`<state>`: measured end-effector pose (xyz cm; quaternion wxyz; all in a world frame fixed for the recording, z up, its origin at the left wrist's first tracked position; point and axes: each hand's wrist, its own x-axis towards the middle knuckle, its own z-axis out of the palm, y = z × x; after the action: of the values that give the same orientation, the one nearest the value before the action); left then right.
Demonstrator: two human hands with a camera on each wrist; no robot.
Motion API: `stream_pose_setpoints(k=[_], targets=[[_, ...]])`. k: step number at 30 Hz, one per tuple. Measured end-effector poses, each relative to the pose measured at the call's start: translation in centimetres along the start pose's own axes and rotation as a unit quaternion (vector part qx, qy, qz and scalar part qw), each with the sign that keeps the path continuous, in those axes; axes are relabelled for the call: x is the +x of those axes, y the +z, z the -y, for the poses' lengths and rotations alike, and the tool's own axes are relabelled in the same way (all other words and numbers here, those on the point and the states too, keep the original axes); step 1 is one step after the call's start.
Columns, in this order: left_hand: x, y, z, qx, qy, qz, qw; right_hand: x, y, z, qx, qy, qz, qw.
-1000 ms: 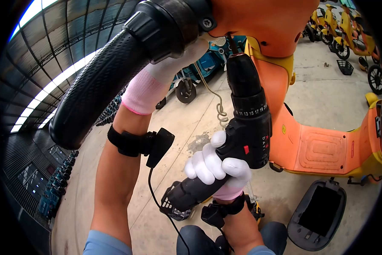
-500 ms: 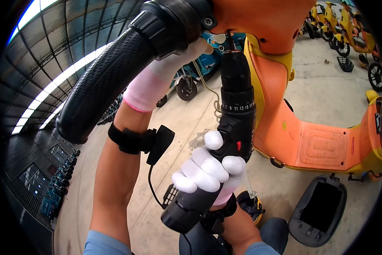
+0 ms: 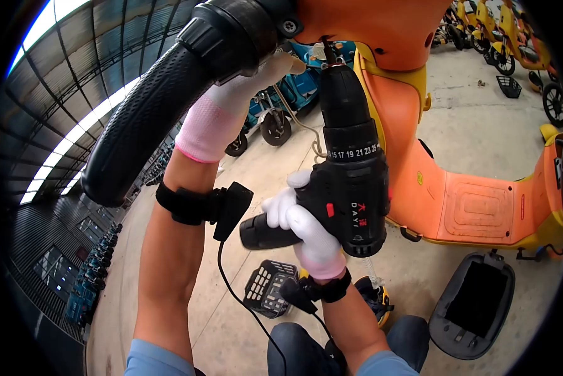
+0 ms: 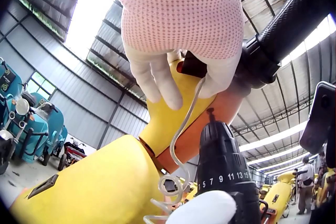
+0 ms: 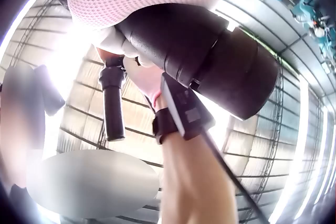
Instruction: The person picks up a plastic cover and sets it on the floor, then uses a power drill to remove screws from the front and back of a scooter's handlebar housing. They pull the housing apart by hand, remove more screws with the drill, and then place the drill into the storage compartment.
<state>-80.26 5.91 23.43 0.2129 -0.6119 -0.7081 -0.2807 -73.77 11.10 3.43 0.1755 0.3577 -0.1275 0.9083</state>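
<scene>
My right hand [image 3: 309, 229], in a white and pink knit glove, grips the handle of a black cordless drill [image 3: 353, 182]. Its chuck points up, and the bit [image 3: 327, 53] meets the underside of the scooter's orange front panel [image 3: 363, 31]. My gloved left hand [image 3: 250, 84] reaches behind the black handlebar grip [image 3: 150, 122]. In the left wrist view its extended fingers [image 4: 168, 85] rest against the yellow front cover [image 4: 184, 85], close above the drill chuck [image 4: 218, 148]. The drill's thick handle end [image 5: 236, 71] fills much of the right wrist view.
The orange footboard [image 3: 475, 213] extends to the right. On the floor lie a grey seat-shaped part [image 3: 444, 332], a black basket [image 3: 259, 288] and a yellow and black item [image 3: 381, 301]. A pale coiled cord [image 4: 181, 140] hangs near the drill. Yellow scooters [image 3: 519, 41] stand behind.
The drill has twisted in my right hand's grip, its handle swinging up and its branded side turning into view. The bit stays at the orange panel. My left hand keeps its place.
</scene>
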Motion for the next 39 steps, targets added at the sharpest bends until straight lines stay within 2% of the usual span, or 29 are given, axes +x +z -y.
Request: stream_pose_setpoints(k=[1, 2, 4, 5, 7, 9, 11, 13, 15, 16, 18, 21, 24, 27, 29, 30, 31, 32, 33, 34, 35, 36, 37, 38, 39], targets=[[0.5, -0.2, -0.6, 0.056, 0.015, 0.036, 0.998, 0.2, -0.4, -0.2, -0.059, -0.01, -0.014, 0.998], [0.7, -0.4, -1.0, 0.112, 0.03, 0.071, 0.991, 0.2, -0.7, -0.1, -0.058, -0.01, -0.013, 0.998], [0.4, -0.6, -0.5, 0.13, 0.034, 0.058, 0.989, 0.4, -1.4, 0.0, -0.255, -0.027, -0.046, 0.965], [0.3, -0.6, -0.2, 0.146, 0.037, 0.044, 0.988, 0.8, -1.3, 0.2, -0.253, -0.027, -0.045, 0.966], [0.7, -0.5, -0.7, 0.166, 0.061, 0.058, 0.983, 1.6, -1.1, 0.7, -0.433, -0.116, -0.087, 0.89], [1.0, -0.5, -0.7, 0.187, 0.091, 0.07, 0.976, 1.3, -1.5, 0.1, -0.463, -0.116, -0.076, 0.875], [0.9, -0.3, -0.5, 0.274, 0.141, 0.024, 0.951, 1.3, -0.3, 1.1, -0.37, -0.031, -0.102, 0.923], [1.0, -0.2, -0.7, 0.282, 0.15, 0.016, 0.948, 1.2, 0.4, 1.7, -0.371, -0.03, -0.104, 0.922], [1.0, 0.0, -0.8, 0.289, 0.159, 0.008, 0.944, 1.4, 0.2, 1.3, -0.372, -0.087, -0.136, 0.914], [1.0, 0.3, -0.8, 0.281, 0.156, -0.006, 0.947, 1.3, -0.1, 1.0, -0.371, -0.087, -0.135, 0.914], [1.0, 0.3, -1.0, 0.273, 0.154, -0.02, 0.949, 1.0, -0.5, 0.7, -0.301, -0.043, -0.116, 0.946], [0.9, 0.3, -1.2, 0.294, 0.129, -0.001, 0.947, 1.2, -0.2, 0.8, -0.274, -0.051, -0.115, 0.954], [1.1, 0.5, -0.7, 0.241, 0.134, -0.022, 0.961, 1.1, -0.1, 1.5, -0.243, -0.035, -0.112, 0.963], [1.1, 0.8, -1.1, 0.265, 0.15, -0.004, 0.952, 1.1, -1.2, 0.9, -0.286, -0.044, -0.073, 0.954], [0.9, 2.0, -1.7, 0.074, 0.002, -0.104, 0.992, 1.0, -1.4, 0.5, -0.269, -0.035, -0.075, 0.96], [1.0, 1.4, -1.6, 0.074, 0.004, -0.107, 0.992, 1.0, -1.3, 0.5, -0.249, -0.027, -0.079, 0.965], [1.1, 0.4, -1.3, 0.214, 0.1, -0.041, 0.971, 0.9, -0.8, 0.7, -0.25, -0.027, -0.077, 0.965], [1.1, -0.1, -1.2, 0.348, 0.193, 0.026, 0.917, 0.8, 0.2, 1.1, -0.187, -0.017, -0.089, 0.978], [1.1, 0.3, -1.3, 0.349, 0.194, 0.026, 0.916, 0.8, 0.7, 1.3, -0.122, -0.008, -0.101, 0.987], [1.1, 1.4, -1.4, 0.229, 0.096, -0.039, 0.968, 0.8, 0.4, 1.0, -0.121, -0.008, -0.102, 0.987], [1.0, 2.0, -1.5, 0.101, -0.004, -0.103, 0.99, 0.8, -0.3, 0.4, -0.057, -0.003, -0.059, 0.997], [0.9, 1.8, -1.7, 0.099, -0.004, -0.103, 0.99, 0.8, -0.8, 0.0, 0.007, 0.001, -0.017, 1.0], [0.9, 1.3, -2.0, 0.227, 0.047, -0.071, 0.97, 0.8, -0.8, -0.2, 0.006, -0.001, -0.019, 1.0], [0.9, 1.1, -2.3, 0.349, 0.097, -0.039, 0.931, 0.8, -0.8, -0.4, 0.066, -0.01, 0.024, 0.998], [0.9, 1.2, -2.6, 0.347, 0.098, -0.04, 0.932, 0.7, -0.7, -0.6, 0.126, -0.018, 0.065, 0.99]])
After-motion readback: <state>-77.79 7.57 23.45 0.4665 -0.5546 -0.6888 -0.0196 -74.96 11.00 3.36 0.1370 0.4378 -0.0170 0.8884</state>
